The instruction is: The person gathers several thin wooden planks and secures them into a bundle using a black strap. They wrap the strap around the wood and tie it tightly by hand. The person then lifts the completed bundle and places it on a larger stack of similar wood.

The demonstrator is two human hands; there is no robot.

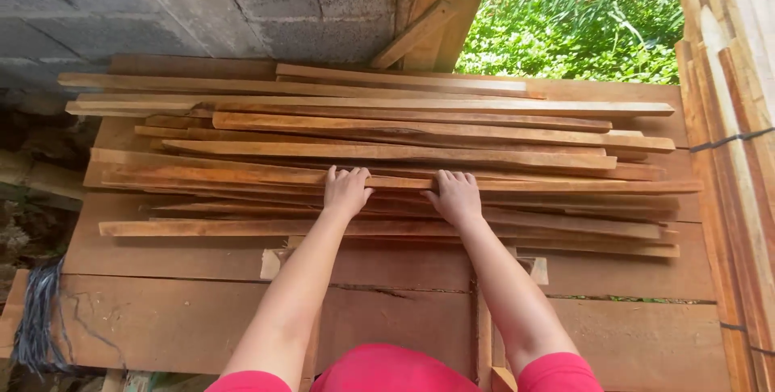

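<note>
- Seen from the head camera, both hands rest on one long reddish wooden slat [387,183] that lies crosswise on a pile of slats [387,129], and this slat serves as the landmark here.
- The left hand [345,190] sits on the slat a little left of its middle, fingers curled over its far edge, gripping it.
- The right hand [455,195] sits on the same slat just right of its middle, fingers likewise hooked over the far edge, gripping it; the two hands are near each other but apart.
- Beyond the slat, the rest of the pile stretches toward a grey block wall [202,4].
- Below the slat, nearer the person, broad planks form the desk [161,311] carrying everything.
- Right of the slat's end, more timber stands upright in a bundle [739,158].
- Past the slat's far right side, green foliage [573,16] shows through an opening.
</note>
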